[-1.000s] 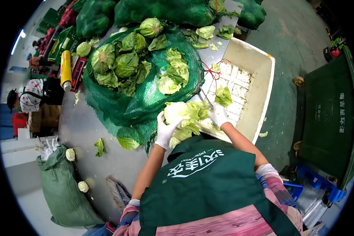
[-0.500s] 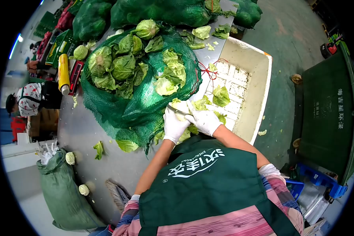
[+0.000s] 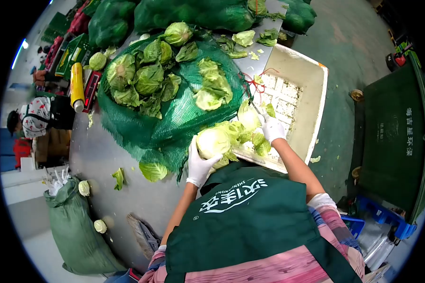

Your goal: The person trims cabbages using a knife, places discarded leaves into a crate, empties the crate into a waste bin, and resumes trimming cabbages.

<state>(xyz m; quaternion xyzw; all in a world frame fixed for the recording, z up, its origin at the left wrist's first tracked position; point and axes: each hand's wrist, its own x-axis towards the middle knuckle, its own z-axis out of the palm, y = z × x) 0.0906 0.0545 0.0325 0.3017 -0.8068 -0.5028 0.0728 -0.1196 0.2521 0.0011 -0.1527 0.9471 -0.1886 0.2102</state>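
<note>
My gloved left hand (image 3: 199, 162) is wrapped round the side of a pale cabbage (image 3: 213, 143) close to the apron. My gloved right hand (image 3: 273, 128) is closed on a knife (image 3: 255, 108), over the near side of a white foam box (image 3: 318, 113). Loose pale leaves (image 3: 248, 115) hang between the cabbage and the box, beside the blade. Beyond my hands, a green mesh bag (image 3: 141, 134) lies spread on the metal table (image 3: 99, 155), with several leafy cabbages (image 3: 149, 79) and a pile of trimmed leaves (image 3: 213, 85) on it.
Full mesh bags (image 3: 193, 14) line the far edge. A yellow bottle (image 3: 77, 85) and a red device stand at the left, where another person (image 3: 38, 115) is farther off. A green sack (image 3: 78, 226) stands lower left. A large green bin (image 3: 394, 137) is at the right.
From over the cabbage beside my left hand, my right hand has moved right with the knife to the box. Leaves now extend toward the box, and the cabbage's pale round surface shows.
</note>
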